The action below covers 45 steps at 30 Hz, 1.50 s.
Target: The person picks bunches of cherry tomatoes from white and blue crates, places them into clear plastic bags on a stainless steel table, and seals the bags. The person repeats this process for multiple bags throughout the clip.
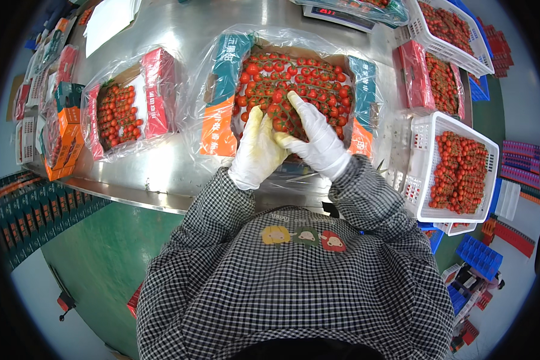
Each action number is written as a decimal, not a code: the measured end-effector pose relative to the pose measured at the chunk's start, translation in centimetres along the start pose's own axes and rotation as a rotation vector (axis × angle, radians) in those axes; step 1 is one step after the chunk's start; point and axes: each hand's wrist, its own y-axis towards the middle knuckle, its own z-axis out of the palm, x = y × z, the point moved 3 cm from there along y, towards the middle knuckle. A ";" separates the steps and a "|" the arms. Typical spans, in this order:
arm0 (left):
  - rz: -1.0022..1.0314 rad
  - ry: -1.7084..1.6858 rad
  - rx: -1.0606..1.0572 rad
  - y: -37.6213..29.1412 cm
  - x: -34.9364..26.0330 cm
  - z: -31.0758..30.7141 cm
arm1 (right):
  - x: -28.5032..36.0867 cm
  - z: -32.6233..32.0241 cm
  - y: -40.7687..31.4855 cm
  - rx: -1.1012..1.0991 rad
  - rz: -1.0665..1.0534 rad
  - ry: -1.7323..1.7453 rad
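Observation:
Both hands wear white gloves, with yellowish stains on the fingers. My left hand (258, 150) and my right hand (321, 141) cup a vine cluster of cherry tomatoes (281, 114) from its two sides. The cluster is over the near part of a teal and orange cardboard box (218, 128). Rows of cherry tomatoes on green stems (310, 74) fill the box behind my fingers. Clear plastic film (198, 85) lines the box and spreads out around it. My hands hide part of the box's near side.
On the steel table (162, 173), a red box of tomatoes (155, 94) stands left. White paper sheets (110, 22) lie behind it. A digital scale (339, 18) bears another package at the back. Right are a red tomato box (416, 74) and a white plastic crate of tomatoes (420, 166).

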 end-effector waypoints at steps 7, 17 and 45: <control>-0.364 0.107 0.089 -2.0 -0.5 0.4 | 2.8 -5.8 1.1 0.433 -0.377 -0.182; -0.374 0.306 0.006 -2.8 -2.3 -1.8 | -2.9 -4.7 2.3 0.363 -0.203 0.053; -0.133 0.530 -0.155 -8.6 -6.5 -2.4 | -6.3 -10.2 12.7 0.578 -0.238 -0.485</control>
